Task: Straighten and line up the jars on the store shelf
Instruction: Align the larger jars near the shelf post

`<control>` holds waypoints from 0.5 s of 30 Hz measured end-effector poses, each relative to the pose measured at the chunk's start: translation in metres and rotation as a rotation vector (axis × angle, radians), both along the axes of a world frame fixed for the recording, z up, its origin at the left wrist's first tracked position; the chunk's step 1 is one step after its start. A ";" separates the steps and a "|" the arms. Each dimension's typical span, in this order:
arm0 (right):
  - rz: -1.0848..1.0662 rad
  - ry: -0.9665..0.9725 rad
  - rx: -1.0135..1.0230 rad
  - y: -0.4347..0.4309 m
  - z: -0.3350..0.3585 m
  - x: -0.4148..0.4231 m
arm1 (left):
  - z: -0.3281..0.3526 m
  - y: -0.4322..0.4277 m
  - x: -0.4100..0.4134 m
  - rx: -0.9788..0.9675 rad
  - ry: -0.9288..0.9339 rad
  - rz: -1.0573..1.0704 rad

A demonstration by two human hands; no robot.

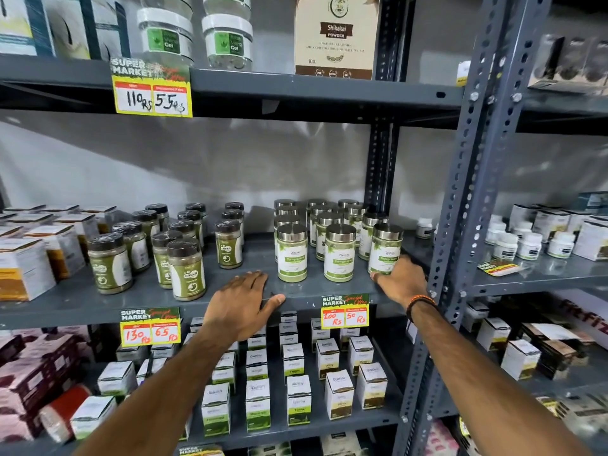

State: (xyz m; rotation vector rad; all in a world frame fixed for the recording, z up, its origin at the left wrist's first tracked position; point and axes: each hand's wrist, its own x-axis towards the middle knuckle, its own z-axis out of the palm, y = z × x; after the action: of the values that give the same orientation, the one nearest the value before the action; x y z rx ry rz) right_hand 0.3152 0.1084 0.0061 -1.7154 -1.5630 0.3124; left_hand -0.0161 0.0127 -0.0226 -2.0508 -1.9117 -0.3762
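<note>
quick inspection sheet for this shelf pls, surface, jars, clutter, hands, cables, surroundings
surface: grey metal shelf, bare strip along its front edge
job's things: steel-lid jars in rows at right, front three roughly level; dark-lid jars at left, staggered and unevenly spaced
clutter: white boxes at the far left of the same shelf; price tags clipped to the front edge
grippers: left hand flat on the shelf edge, holding nothing; right hand against the base of the rightmost front jar, grip not clear
cables: nothing seen
surroundings: gel tubs on the shelf above, small cartons below, a second rack at right
</note>
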 end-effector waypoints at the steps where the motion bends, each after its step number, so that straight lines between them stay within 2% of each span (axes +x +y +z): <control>1: -0.002 -0.001 -0.003 0.000 0.001 -0.001 | 0.000 0.000 0.000 -0.002 -0.001 0.000; 11: 0.009 -0.065 -0.002 -0.004 0.002 -0.003 | -0.002 0.001 -0.001 -0.008 -0.016 -0.004; 15: 0.020 -0.012 0.012 -0.008 0.000 -0.003 | -0.002 0.003 -0.001 -0.016 -0.028 -0.002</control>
State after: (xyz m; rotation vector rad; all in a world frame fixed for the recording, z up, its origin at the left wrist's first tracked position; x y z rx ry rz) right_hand 0.3124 0.1003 0.0061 -1.6964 -1.5890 0.3028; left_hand -0.0174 0.0153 -0.0244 -2.0688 -1.9348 -0.3939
